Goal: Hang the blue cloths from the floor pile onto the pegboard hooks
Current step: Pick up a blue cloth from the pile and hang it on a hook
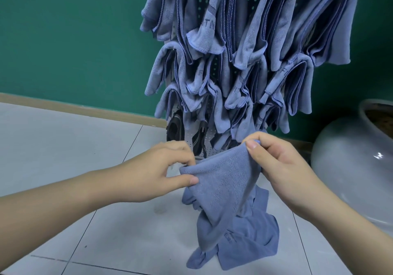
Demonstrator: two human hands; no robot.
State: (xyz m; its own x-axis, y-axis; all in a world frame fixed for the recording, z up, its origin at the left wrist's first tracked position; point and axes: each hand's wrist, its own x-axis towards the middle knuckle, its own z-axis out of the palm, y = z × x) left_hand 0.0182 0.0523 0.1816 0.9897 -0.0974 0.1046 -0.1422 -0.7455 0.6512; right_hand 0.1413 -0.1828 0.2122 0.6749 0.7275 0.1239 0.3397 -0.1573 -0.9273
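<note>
Low in the middle of the frame: a blue cloth (223, 181) is held up between two hands, its top edge pulled out and its bottom hanging down.
Left hand: the left hand (161, 168) comes in from the left side and pinches the cloth's left corner with thumb and fingers.
Right hand: the right hand (278, 164) comes in from the right side, fingers curled, and pinches the cloth's top right corner, a bit higher up.
Floor pile: more blue cloths (248, 238) lie in a heap on the pale floor tiles (63, 147), right under the held one.
Pegboard: a white pegboard (196, 140) with little holes stands just behind the hands.
Hung cloths: lots of blue cloths (244, 51) already hang on it, filling the top middle and right of the frame.
Wall: a green wall (74, 40) fills the upper left.
Pot: a big pale round pot (350, 157) sits at the right edge.
</note>
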